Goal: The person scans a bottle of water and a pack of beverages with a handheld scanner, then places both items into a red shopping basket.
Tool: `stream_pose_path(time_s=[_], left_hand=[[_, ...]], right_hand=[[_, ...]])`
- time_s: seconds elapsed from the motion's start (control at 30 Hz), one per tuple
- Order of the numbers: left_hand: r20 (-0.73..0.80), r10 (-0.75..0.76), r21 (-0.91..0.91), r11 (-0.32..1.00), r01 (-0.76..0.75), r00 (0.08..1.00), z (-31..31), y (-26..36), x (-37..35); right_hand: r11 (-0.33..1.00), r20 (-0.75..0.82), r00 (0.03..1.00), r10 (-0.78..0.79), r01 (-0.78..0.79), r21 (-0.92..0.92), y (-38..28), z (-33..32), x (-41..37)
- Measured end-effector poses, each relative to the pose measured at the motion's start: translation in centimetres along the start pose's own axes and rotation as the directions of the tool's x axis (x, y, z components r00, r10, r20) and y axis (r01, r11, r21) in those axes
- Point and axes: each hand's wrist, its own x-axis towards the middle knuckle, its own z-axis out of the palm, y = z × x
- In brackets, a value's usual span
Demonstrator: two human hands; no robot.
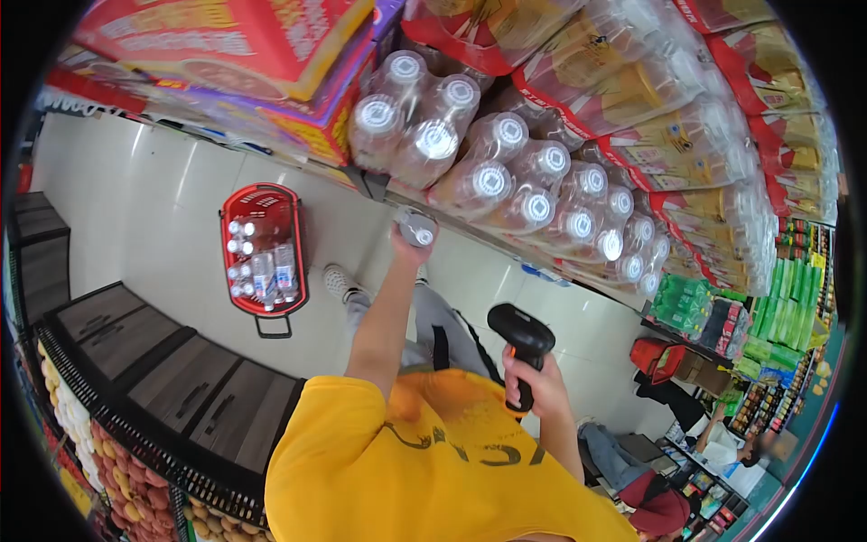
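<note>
My left hand [414,252] reaches forward and is closed around a clear plastic bottle [418,228], seen end-on just before the shelf edge. Close beyond it stand shrink-wrapped bottles [488,183] with white round caps. In front of my right side, my right hand [539,382] grips a black barcode scanner [524,332] by its handle. The scanner's head points up and away from me. To the left on the floor sits a red shopping basket [302,215] with several small bottles [264,275] inside.
Large red and yellow boxes [217,41] are stacked front left. Packs of amber drinks [623,99] rise at front right. Dark wooden cabinets [185,375] with produce above line the left and rear. Other people [646,492] are at the lower right, near a red basket [657,359].
</note>
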Motion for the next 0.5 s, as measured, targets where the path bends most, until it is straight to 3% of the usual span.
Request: stream_pose_path(time_s=[0.03, 0.2, 0.5], left_hand=[[0.025, 0.083, 0.023, 0.996, -0.084, 0.996, -0.5, 0.0, 2.1], [0.065, 0.075, 0.036, 0.996, -0.077, 0.995, -0.1, 2.7, 9.9], [0.123, 0.078, 0.098, 0.991, -0.090, 0.989, 3.4, 5.1, 11.4]], right_hand=[[1.000, -0.029, 0.999, 0.021, -0.020, 0.010, 0.4, -0.9, 0.3], [0.989, -0.216, 0.970, 0.110, -0.086, 0.116, 2.0, -4.8, 0.6], [0.984, -0.267, 0.953, 0.145, -0.111, 0.137, 1.7, -7.0, 2.8]])
